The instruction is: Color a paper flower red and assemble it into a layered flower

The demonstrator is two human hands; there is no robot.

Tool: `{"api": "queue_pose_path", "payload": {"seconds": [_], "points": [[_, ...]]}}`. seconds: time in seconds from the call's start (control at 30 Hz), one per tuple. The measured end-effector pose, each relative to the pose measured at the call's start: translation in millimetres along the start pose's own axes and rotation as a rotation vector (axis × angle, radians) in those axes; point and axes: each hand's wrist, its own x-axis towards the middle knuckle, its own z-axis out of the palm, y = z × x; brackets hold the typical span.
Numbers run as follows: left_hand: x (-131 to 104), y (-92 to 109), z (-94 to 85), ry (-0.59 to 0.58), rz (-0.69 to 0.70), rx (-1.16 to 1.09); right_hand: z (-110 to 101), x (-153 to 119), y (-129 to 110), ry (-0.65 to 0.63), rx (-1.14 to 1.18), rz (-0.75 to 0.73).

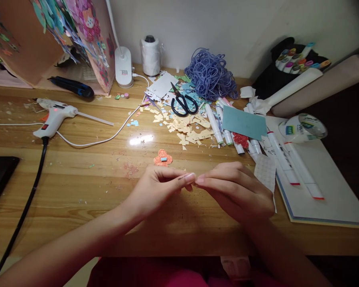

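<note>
1. The orange paper cutout (159, 160), flower-shaped with a small blue piece (164, 159) at its middle, lies flat on the wooden desk (113, 175); it serves as the landmark here.
2. The left hand (155, 184) is just on the near side of the cutout, thumb and fingers drawn together in a pinch. Whether anything sits in that pinch, I cannot tell; the fingertips hide it.
3. The right hand (239, 189) is to the right of the cutout and nearer the wearer, fingers bunched, their tips meeting those of the left hand. What it grasps, if anything, is likewise hidden.
4. The cutout looks like thin paper or card: probably very light, bendable, easily creased or torn at its narrow lobes, and hard to lift from the smooth wood. A gentle pinch on opposite outer edges should suit it best, keeping off the blue piece, which could come loose if rubbed.
5. Beyond the cutout and to its right are loose paper scraps (194, 129) with black-handled scissors (184, 104) on them; such light scraps would likely scatter at a brush of the sleeve.
6. Left of the cutout and farther back lies a white glue gun (55, 115).
</note>
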Motion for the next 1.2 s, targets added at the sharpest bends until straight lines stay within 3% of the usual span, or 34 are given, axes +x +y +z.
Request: {"api": "queue_pose_path", "payload": {"seconds": [0.33, 0.5, 0.93, 1.2], "points": [[0, -1, -0.3, 0.010, 0.022, -0.002, 2, 0, -2, 0.002, -0.045, 0.013], [2, -3, -1.1, 0.014, 0.019, -0.003, 1, -6, 0, -0.055, -0.133, -0.052], [4, -5, -0.2, 0.039, -0.089, 0.006, 7, -7, 0, -0.120, -0.108, -0.036], [4, -3, -3.3, -0.038, -0.133, 0.011, 2, -7, 4, -0.181, -0.123, -0.141]]}}
